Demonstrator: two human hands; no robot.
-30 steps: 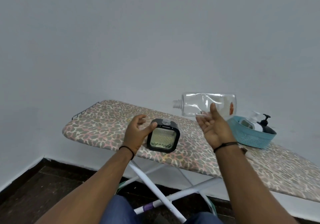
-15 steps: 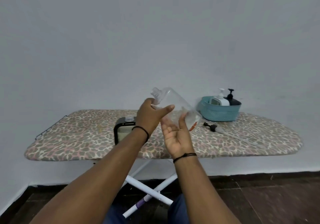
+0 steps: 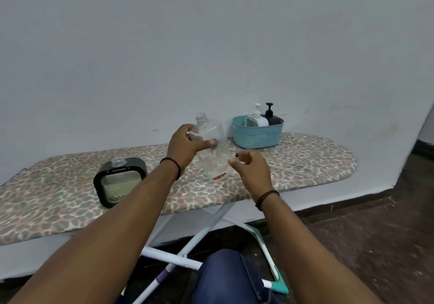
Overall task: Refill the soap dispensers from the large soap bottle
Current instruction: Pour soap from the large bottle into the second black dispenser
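Observation:
My left hand grips a clear, uncapped plastic bottle near its shoulder and holds it nearly upright over the ironing board. My right hand hovers just right of the bottle's lower half with fingers loosely curled, holding nothing. A black square dispenser with a clear window and an open neck stands on the board to the left. A white pump dispenser and a black pump dispenser stand in a teal basket at the back.
The board has a leopard-print cover and crossed white legs below it. A plain wall rises right behind the board. Dark floor lies to the right, and my knee is under the near edge.
The clear bottle went from tilted to nearly upright in my left hand. My right hand came off from under it and moved to its right side. The view shifted downward.

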